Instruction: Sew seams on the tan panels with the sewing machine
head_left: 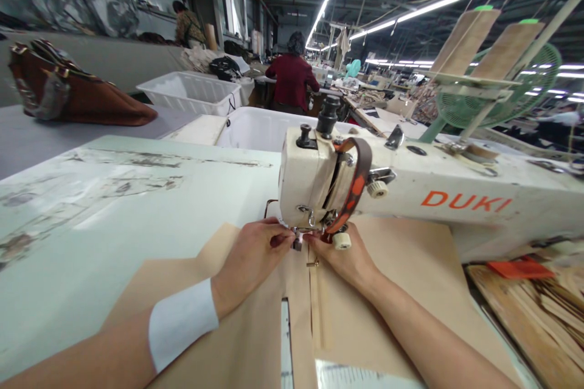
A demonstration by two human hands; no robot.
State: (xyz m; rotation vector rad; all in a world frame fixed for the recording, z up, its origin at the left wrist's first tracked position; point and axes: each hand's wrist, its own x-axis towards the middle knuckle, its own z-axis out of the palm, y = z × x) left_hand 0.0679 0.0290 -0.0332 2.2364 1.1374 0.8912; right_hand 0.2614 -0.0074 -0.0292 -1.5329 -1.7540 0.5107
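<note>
My left hand [253, 258], with a pale wrap at the wrist, reaches to the presser foot [297, 243] of a white sewing machine [420, 179]. Its thumb and forefinger are pinched together beside the needle area; whatever they hold is too small to make out. From the other side my right hand [349, 258] brings its fingertips close to the same spot, closed, partly hidden behind a white knob [341, 241]. Beneath both hands lies a beige sheet of material [237, 316] with a long narrow slot. A small metal piece like a zipper pull [312, 264] sits just in front of the foot.
A brown bag [91, 94] stands at the far left. White plastic bins [191, 91] are behind the table [219, 176]. Thread cones [465, 42] and a green fan [524, 85] rise at right. A wooden board [515, 316] carries strips. A person in red [294, 79] sits ahead.
</note>
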